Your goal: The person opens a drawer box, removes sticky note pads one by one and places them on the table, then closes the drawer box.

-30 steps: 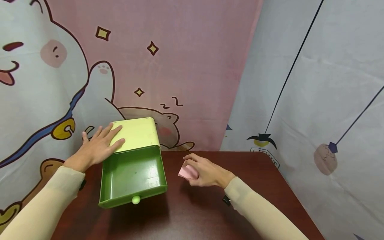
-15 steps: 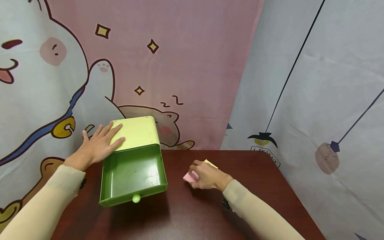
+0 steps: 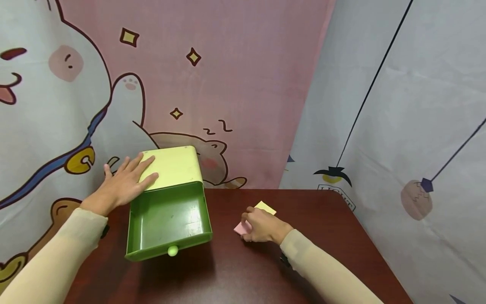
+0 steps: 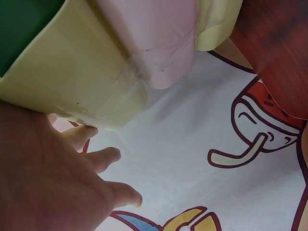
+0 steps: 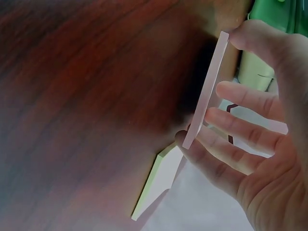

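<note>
My left hand (image 3: 119, 188) rests with spread fingers on the left part of the pale yellow top of a drawer box (image 3: 176, 166). Its green drawer (image 3: 167, 219) is pulled out and holds nothing. The left wrist view shows the same hand (image 4: 53, 178) beside the box's pale yellow wall (image 4: 72, 72). To the right of the box, my right hand (image 3: 263, 226) holds a thin pink pad (image 3: 241, 228) low over the table. Seen from the right wrist, thumb and fingers grip the pad (image 5: 208, 91) by its opposite ends.
A yellow pad (image 3: 266, 207) lies just behind my right hand on the dark red table (image 3: 243, 270). A patterned cloth (image 3: 243, 84) hangs behind the table, and a grey one (image 3: 429, 105) on the right. Lower pink (image 4: 159, 38) and yellow box sections show from the left wrist.
The pink pad has moved right and down with my right hand and lies flatter. The yellow pad has come into view behind that hand. My left hand has stayed on the box.
</note>
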A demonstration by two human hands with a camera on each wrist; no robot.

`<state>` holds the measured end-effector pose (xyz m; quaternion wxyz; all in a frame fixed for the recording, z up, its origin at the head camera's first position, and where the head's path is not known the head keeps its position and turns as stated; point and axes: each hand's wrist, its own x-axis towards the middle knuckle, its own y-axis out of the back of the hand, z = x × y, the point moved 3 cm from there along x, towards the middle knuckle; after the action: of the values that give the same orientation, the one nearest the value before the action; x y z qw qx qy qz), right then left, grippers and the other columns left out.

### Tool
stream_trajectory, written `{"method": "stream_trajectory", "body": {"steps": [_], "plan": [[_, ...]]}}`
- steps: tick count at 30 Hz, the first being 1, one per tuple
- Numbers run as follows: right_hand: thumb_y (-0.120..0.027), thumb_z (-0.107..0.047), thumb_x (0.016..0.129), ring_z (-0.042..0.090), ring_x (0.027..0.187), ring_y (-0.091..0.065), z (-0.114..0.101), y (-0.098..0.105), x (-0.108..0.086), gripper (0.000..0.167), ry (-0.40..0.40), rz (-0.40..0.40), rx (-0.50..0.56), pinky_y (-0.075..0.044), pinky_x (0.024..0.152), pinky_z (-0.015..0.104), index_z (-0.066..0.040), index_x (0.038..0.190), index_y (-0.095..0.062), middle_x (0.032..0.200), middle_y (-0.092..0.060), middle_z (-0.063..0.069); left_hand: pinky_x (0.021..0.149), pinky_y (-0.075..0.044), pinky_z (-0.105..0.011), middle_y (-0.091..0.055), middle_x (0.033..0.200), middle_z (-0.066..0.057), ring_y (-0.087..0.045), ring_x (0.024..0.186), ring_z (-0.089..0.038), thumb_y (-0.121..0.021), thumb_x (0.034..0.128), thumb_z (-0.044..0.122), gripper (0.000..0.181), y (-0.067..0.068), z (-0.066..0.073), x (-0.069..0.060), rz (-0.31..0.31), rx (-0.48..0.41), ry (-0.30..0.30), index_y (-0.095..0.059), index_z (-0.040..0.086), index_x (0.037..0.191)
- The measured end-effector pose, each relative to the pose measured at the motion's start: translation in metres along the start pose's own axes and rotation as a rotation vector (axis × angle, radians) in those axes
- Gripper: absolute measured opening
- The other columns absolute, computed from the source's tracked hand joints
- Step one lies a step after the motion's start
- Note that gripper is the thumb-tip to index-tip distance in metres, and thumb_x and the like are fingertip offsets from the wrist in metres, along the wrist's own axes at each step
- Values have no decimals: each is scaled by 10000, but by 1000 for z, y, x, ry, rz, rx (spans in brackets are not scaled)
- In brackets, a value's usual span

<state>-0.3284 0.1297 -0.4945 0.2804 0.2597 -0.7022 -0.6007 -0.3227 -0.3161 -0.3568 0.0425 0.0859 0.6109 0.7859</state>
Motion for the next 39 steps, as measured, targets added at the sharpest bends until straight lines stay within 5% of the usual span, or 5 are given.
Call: {"method": "stream_trajectory", "body": {"steps": [39], "plan": [[-974,-480,935,115,783,-657,1,-7,2,358,-17,25,-63,-628,745,321,-173,1057,-838,1006,-711,1,1213,163,-1022,12,1976,-222,-21,1766,-684,-304,1179,799,909,1,3,0,-9,6,6,-113,283,1903]]}}
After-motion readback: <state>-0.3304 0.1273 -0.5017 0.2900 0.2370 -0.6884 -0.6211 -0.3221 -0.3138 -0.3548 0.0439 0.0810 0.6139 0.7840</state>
